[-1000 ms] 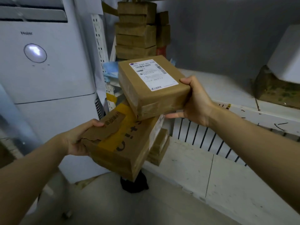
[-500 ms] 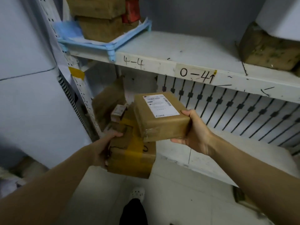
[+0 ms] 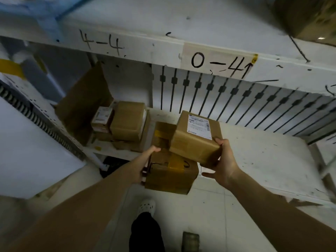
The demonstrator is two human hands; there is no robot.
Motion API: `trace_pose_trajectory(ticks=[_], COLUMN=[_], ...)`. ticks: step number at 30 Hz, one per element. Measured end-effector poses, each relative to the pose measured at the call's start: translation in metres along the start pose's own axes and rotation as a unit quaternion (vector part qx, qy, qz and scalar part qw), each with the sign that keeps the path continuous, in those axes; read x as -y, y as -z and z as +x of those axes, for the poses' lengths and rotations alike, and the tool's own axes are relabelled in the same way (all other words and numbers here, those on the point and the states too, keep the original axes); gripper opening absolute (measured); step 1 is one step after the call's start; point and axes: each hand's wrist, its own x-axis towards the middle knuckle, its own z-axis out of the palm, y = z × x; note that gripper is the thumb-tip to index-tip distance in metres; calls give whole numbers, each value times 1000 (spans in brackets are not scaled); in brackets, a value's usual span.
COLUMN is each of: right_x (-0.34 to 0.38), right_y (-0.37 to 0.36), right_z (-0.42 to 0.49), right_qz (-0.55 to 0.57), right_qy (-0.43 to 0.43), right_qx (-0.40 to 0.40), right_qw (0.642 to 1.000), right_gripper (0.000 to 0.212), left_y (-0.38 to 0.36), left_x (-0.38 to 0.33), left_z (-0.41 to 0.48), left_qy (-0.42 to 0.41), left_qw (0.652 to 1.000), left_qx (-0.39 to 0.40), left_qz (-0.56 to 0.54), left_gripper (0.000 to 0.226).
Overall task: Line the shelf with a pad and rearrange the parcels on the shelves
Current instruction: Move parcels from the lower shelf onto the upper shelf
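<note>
My left hand [image 3: 144,163] grips the left side of a large cardboard parcel [image 3: 171,174] crossed with yellow tape, held at the front edge of the white lower shelf [image 3: 263,157]. My right hand [image 3: 223,160] holds a smaller brown parcel [image 3: 195,139] with a white shipping label; it rests tilted on top of the large one. Several more parcels [image 3: 127,122] are stacked at the left end of the same shelf, beside a leaning sheet of cardboard [image 3: 85,104]. No pad is visible on this shelf.
The upper shelf [image 3: 145,46] has "4-4" and "0-41" written on its edge; a blue tray [image 3: 41,10] sits on it at top left and a brown box [image 3: 309,17] at top right. A white appliance [image 3: 27,151] stands left. My shoe [image 3: 147,206] is on the floor.
The view has dropped from the upper shelf to the lower one. Both hands have carried the two parcels down and forward to the lower shelf's front edge.
</note>
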Motion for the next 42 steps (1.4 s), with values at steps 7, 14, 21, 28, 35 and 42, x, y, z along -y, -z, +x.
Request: trace_pose_trajectory(ticks=[7,14,21,28,35,42], right_x=[-9,-13,-15,-38,-39,-22], right_y=[-28,-48,-74,-93,-100,-104], right_z=[65,116,160,178,192,196], right_qz=[48,59,78,65,66,66], right_qy=[-77,-111,-94,-76,-62,-46], right_qx=[-22,-29,-38,-43,-20,11], right_qw=[996,992,992,994,996,997], right_gripper=[66,70,59,42,44,43], left_y=[-23,-21,-11,0,5,4], left_x=[-40,-59,-72,-54,-58,-46], left_z=[16,63,102,121,141,152], left_qy=[15,20,-7,4,-20,-42], left_qw=[1000,999,996,990,970,950], left_qx=[-5,-27,-34,-41,-131,-186], left_qz=[-13,-30,-82,-132,-202,-248], left_gripper=[78,33,36,68,66,37])
